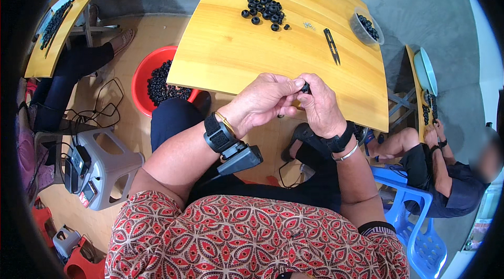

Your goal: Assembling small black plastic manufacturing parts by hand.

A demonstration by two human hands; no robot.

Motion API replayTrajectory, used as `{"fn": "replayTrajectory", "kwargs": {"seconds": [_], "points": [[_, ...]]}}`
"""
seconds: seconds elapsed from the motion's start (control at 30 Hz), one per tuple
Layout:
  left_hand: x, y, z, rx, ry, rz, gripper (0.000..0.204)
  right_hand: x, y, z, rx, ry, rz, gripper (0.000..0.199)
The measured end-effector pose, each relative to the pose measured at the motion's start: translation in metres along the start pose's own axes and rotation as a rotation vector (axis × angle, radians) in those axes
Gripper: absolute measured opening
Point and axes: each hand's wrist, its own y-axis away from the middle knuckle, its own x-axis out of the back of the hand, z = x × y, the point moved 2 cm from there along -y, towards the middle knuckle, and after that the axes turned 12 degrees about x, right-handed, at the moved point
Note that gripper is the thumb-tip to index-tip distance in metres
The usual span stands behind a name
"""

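while right hand pinches black bead, left hand curled beside it, hold unclear

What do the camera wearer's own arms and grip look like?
Short sleeves patterned in red, cream and black leave the forearms bare. The left one carries a gold-coloured bangle, a black strap and a dark boxy device; the right, a black band and a silver-coloured bangle. The left grip and right grip are ungloved.

It seems to be a small craft workshop; on the wooden table there are loose black beads, a plastic bowl of beads and small scissors; a red tub holds many more; another person also handles bead strings.
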Motion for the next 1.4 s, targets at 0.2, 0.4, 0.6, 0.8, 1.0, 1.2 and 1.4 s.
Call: {"fn": "replayTrajectory", "kwargs": {"seconds": [0.2, 0.4, 0.6, 0.8, 1.0, 1.2, 1.4], "points": [[-0.005, 0.001, 0.0, -0.014, -0.068, 0.008, 0.018, 0.003, 0.003, -0.002, 0.045, 0.096, 0.005, 0.021], [-0.012, 0.008, 0.006, -0.326, -0.473, 0.025, 0.049, 0.008, 0.005, -0.014, 0.022, 0.127, 0.114, 0.029], [-0.04, 0.007, -0.007, -0.547, -0.569, -0.17, 0.09, 0.004, 0.007, -0.027, 0.078, 0.145, 0.097, 0.028], [-0.048, 0.007, -0.009, -0.665, -0.669, -0.089, 0.062, 0.004, 0.006, -0.027, 0.189, 0.201, 0.111, 0.022], [-0.051, -0.005, -0.012, -0.818, -0.565, 0.021, 0.03, -0.001, 0.008, -0.017, 0.195, 0.191, 0.139, 0.02], [-0.052, -0.01, -0.007, -0.796, -0.532, -0.038, 0.022, 0.004, 0.008, -0.014, 0.145, 0.166, 0.161, 0.019], [-0.042, -0.008, 0.002, -0.498, -0.162, -0.004, 0.035, 0.032, 0.007, 0.002, 0.193, 0.065, 0.236, 0.035]]}}
